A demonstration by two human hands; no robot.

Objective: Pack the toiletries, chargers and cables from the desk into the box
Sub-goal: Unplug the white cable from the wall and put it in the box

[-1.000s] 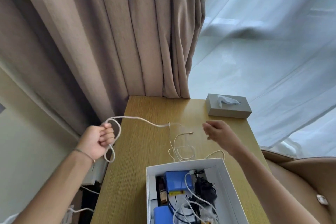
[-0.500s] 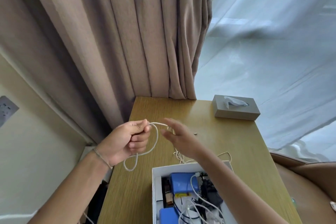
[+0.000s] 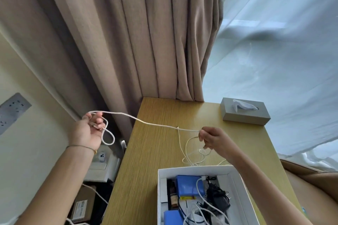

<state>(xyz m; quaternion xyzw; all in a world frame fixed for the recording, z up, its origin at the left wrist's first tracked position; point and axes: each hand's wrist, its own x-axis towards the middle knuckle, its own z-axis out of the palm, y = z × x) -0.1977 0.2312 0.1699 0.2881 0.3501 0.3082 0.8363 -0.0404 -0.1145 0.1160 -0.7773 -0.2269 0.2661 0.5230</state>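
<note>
Left hand (image 3: 87, 131) is curling its fingers around a loop of the white cable (image 3: 155, 124), out past the desk's (image 3: 146, 170) left edge. Right hand (image 3: 213, 139) is pinching the same cable above the desk, just beyond the open white box (image 3: 237, 179). Slack is trailing onto the desk between hand and box.

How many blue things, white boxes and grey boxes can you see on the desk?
Blue packs in the white box: 2, one at the far end and one at the near end
White boxes: 1
Grey tissue boxes: 1
Total: 4
</note>
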